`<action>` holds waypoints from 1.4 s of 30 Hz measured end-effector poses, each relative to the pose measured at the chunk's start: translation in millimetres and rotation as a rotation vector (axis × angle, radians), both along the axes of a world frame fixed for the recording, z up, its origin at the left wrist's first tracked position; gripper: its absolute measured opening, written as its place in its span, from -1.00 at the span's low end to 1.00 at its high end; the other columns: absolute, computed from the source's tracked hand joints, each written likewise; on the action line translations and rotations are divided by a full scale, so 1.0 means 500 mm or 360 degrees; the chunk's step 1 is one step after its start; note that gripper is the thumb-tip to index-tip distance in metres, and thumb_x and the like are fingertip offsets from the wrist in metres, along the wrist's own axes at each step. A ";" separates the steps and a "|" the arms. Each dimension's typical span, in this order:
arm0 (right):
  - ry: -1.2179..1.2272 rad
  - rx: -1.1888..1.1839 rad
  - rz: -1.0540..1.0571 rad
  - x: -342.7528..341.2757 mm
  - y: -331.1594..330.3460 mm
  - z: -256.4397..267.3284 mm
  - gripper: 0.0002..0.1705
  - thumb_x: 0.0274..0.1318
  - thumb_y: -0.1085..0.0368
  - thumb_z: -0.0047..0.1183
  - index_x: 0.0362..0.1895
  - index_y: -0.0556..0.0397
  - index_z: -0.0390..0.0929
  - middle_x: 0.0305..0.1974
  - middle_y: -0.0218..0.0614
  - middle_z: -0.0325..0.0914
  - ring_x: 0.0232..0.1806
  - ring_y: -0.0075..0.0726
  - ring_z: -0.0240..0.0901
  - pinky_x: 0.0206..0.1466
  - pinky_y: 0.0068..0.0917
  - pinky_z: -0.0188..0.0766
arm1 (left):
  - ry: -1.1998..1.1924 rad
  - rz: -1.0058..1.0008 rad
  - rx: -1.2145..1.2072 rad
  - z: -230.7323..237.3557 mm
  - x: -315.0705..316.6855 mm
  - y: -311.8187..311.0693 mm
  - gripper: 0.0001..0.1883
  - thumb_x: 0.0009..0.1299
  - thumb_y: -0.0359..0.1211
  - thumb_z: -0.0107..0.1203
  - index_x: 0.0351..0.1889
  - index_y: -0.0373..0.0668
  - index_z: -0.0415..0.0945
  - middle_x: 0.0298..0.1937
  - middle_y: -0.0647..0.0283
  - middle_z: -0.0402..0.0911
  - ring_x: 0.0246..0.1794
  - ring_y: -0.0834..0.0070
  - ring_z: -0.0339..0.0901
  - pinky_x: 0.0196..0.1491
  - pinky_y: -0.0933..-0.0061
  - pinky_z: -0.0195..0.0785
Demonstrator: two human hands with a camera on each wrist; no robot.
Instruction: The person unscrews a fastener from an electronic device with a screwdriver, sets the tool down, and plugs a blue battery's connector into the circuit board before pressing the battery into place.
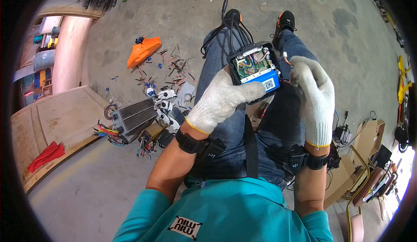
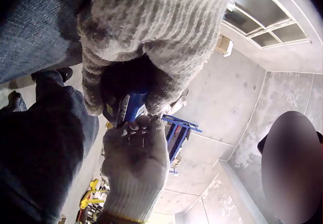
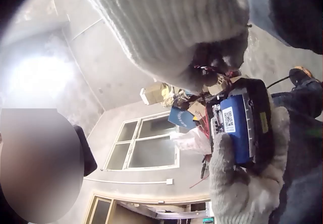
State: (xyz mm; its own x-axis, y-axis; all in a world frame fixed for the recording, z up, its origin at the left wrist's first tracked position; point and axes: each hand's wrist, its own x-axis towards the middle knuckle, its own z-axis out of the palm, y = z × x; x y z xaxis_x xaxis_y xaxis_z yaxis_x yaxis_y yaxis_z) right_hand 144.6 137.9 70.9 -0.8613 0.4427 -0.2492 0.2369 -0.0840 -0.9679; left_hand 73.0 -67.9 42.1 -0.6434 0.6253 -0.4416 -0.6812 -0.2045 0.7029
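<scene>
A black open case [image 1: 235, 74] holds a green circuit board [image 1: 249, 64] and a blue block [image 1: 268, 82] with a QR label. The gloved left hand [image 1: 226, 98] grips the case from its left side, thumb over the blue block; in the right wrist view the left hand [image 3: 247, 188] wraps round the case [image 3: 260, 123]. To the right of the case, the gloved right hand [image 1: 316, 94] pinches thin wires with a white connector [image 1: 285, 55] standing out past the fingertips. In the left wrist view, small wire ends show at the right hand's [image 2: 136, 158] fingers.
Black cables [image 1: 232, 29] run from the case over the left leg. On the floor at left lie an orange shell [image 1: 144, 51], scattered scraps, and a finned metal box [image 1: 137, 115] with wires. A red cloth [image 1: 46, 156] rests on a board. Cardboard boxes [image 1: 343, 179] stand at right.
</scene>
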 end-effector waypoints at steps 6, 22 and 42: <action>-0.0310 0.0372 0.0061 0.001 0.009 0.017 -0.61 0.50 0.09 0.15 0.04 0.16 0.78 -0.10 -0.31 0.79 -0.06 -0.44 0.64 0.12 -0.42 0.52 | 0.0005 0.0014 0.0000 0.008 0.000 0.002 -0.40 0.42 -0.52 0.40 0.44 -0.30 0.52 0.26 0.12 0.74 0.22 0.37 0.73 0.36 0.30 0.60; 0.0027 -0.0380 -0.0027 -0.014 0.005 0.002 -0.63 0.52 0.15 0.19 0.04 0.24 0.77 -0.14 -0.36 0.75 -0.11 -0.51 0.57 0.05 -0.51 0.44 | -0.0025 -0.0002 0.0050 0.018 -0.003 0.002 -0.41 0.45 -0.50 0.40 0.46 -0.23 0.53 0.20 0.22 0.77 0.15 0.47 0.74 0.27 0.39 0.64; -0.0002 0.0237 -0.0093 -0.013 -0.027 0.014 -0.75 0.48 0.29 0.18 0.02 0.23 0.73 -0.17 -0.36 0.73 -0.19 -0.52 0.59 -0.02 -0.49 0.51 | 0.0057 -0.0018 -0.0091 0.018 -0.001 0.003 -0.37 0.41 -0.48 0.41 0.46 -0.28 0.50 0.23 0.20 0.73 0.17 0.43 0.72 0.29 0.35 0.59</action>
